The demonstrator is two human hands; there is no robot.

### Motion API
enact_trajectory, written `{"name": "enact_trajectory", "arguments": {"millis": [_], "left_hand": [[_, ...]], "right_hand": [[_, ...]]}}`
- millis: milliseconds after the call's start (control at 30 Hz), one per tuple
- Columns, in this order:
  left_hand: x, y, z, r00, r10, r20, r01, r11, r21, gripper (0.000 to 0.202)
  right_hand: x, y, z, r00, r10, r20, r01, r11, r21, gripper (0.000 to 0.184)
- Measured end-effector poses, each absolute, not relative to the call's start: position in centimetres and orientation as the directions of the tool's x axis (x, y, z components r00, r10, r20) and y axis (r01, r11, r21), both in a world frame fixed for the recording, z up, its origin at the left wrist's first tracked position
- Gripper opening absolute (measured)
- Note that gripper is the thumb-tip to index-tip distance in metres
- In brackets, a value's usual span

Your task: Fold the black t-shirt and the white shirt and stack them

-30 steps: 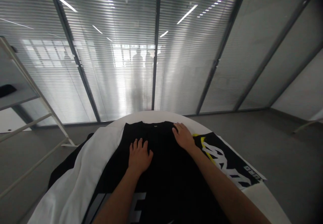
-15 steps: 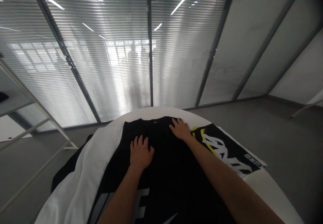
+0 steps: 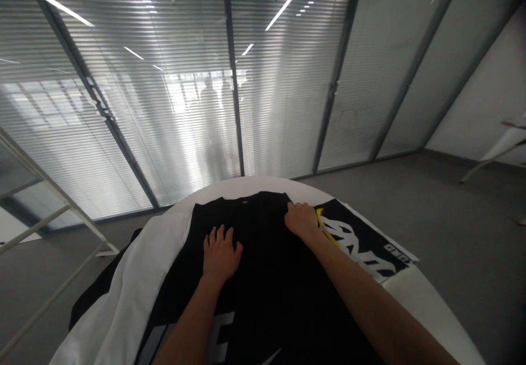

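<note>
Status: black shirt (image 3: pixel 263 283) lay spread on the round white worktop (image 3: pixel 415 299), centre-bottom of frame, collar at the far edge, front down as far as could be judged. Upper half looked flat and smooth with no creases or folds showing. Hem ran out of the bottom of frame, so that end couldn't be checked. Judged: laying-out mostly done up top, only the right shoulder edge being worked.

Left hand (image 3: pixel 219 252): palm down on the shirt, centre-left, grip wide, fingers spread, holding nothing.
Right hand (image 3: pixel 302 220): on the shirt's upper right corner, fingers curled in. Couldn't tell whether that grip had cloth pinched or was only pressing.

Materials:
- Shirt: matte black knit, soft, with blocky grey-white lettering near the bottom edge of frame.
- White cloth (image 3: pixel 135 277): under the shirt, draped over the left side of the worktop in soft rolls.
- Printed piece (image 3: pixel 361 244): black, with a white and yellow graphic, flat, sharp-cornered, just right of the right hand.
- Background: glass wall (image 3: pixel 287 91) with fine horizontal blinds, white tube frame (image 3: pixel 49 228) at left, grey floor (image 3: pixel 452 206).
</note>
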State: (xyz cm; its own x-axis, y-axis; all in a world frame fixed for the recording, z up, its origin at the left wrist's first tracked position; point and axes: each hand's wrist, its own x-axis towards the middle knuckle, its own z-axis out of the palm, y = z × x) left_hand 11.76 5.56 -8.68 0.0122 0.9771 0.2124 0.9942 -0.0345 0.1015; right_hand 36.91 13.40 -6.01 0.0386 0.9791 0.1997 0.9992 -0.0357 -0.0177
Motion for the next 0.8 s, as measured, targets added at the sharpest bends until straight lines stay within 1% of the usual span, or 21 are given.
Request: {"name": "enact_trajectory", "arguments": {"millis": [100,200,267,400,467,533,600,667,700,767,800], "left_hand": [[11.8,5.6,-8.7,0.010,0.977,0.213,0.995,-0.031,0.093,0.052],[11.8,5.7,-8.8,0.014,0.977,0.211,0.996,-0.033,0.089,0.052],[11.8,5.7,-8.8,0.018,0.976,0.218,0.995,-0.038,0.087,0.052],[11.8,5.6,-8.6,0.012,0.978,0.207,0.996,-0.030,0.083,0.052],[11.8,5.6,-8.5,0.008,0.980,0.197,0.996,-0.024,0.083,0.052],[11.8,5.5,-8.4,0.005,0.981,0.192,0.996,-0.022,0.088,0.052],[11.7,5.5,-8.4,0.004,0.982,0.190,0.995,-0.023,0.098,0.052],[11.6,5.6,-8.5,0.004,0.981,0.193,0.994,-0.026,0.110,0.052],[11.6,5.6,-8.5,0.004,0.981,0.195,0.993,-0.027,0.115,0.052],[11.6,5.6,-8.5,0.005,0.981,0.195,0.992,-0.030,0.123,0.052],[11.6,5.6,-8.5,0.006,0.981,0.193,0.992,-0.030,0.125,0.052]], "right_hand": [[37.5,13.8,-6.0,0.065,0.981,0.180,0.998,-0.060,-0.030,0.036],[38.3,14.3,-5.8,0.036,0.988,0.148,0.999,-0.030,-0.043,0.035],[38.8,14.6,-5.7,0.026,0.989,0.143,0.997,-0.014,-0.081,0.037],[39.1,15.4,-5.9,-0.031,0.992,0.119,0.962,0.061,-0.265,0.044],[39.0,15.8,-5.9,-0.047,0.987,0.152,0.927,0.100,-0.361,0.045],[39.0,16.2,-5.6,-0.010,0.981,0.194,0.892,0.097,-0.441,0.044],[39.2,16.4,-5.1,0.058,0.979,0.197,0.863,0.050,-0.502,0.046],[39.6,16.4,-4.7,0.108,0.983,0.149,0.851,-0.014,-0.524,0.048],[39.8,16.4,-4.5,0.123,0.987,0.102,0.854,-0.052,-0.518,0.046],[40.2,16.2,-4.3,0.120,0.992,-0.025,0.864,-0.117,-0.489,0.037],[40.3,16.2,-4.3,0.108,0.990,-0.087,0.872,-0.136,-0.470,0.037]]}}
